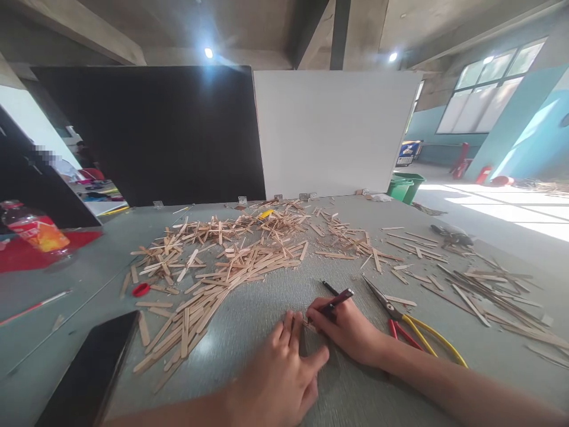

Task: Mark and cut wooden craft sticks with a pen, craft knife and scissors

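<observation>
A dark pen (pixel 342 299) with a metal clip is gripped in my right hand (pixel 344 326), its tip pointing down toward the table. My left hand (pixel 284 367) lies beside it, fingers stretched forward and thumb spread apart. Between the fingertips of both hands, a small piece of wooden stick (pixel 307 324) partly shows; whether my left fingers press on it I cannot tell. Just beyond my right hand lies another slim black pen-like item (pixel 329 288). Long-nose pliers (pixel 391 311) with red and yellow handles lie right of my right hand, the handles spread.
A pile of wooden craft sticks (pixel 240 267) spreads ahead, with thin strips (pixel 484 296) at right. A phone (pixel 95 367), red ring (pixel 141 289) and drink bottle (pixel 35 228) are at left. Black (pixel 155 136) and white panels (pixel 329 136) stand behind the table.
</observation>
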Demonstrator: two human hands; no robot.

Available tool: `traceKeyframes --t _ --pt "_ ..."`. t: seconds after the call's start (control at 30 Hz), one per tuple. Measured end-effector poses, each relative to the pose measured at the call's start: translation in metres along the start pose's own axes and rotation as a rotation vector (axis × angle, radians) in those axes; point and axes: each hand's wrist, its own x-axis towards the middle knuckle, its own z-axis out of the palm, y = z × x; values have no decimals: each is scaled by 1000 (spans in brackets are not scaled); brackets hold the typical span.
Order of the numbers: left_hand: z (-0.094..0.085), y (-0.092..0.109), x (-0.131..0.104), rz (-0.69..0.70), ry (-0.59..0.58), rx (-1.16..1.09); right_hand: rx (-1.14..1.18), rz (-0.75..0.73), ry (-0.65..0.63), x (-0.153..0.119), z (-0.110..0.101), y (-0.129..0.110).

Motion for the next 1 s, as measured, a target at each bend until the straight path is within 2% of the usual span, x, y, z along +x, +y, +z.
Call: traceKeyframes --t 0.3,0.47,0.6,0.87,1.0 --pt "-1 0 -1 -9 -1 -3 -5 8 -2 -1 3 6" --pt "-5 3 0 -33 -44 -21 15 28 4 -1 1 4" --pt "-8 3 -1 -31 -33 -39 26 34 2 0 1 3" --pt "-8 1 -1 -32 -32 -31 30 12 20 -1 2 3" --pt "-7 1 0 -34 -39 -23 53 -49 30 -2 2 4"
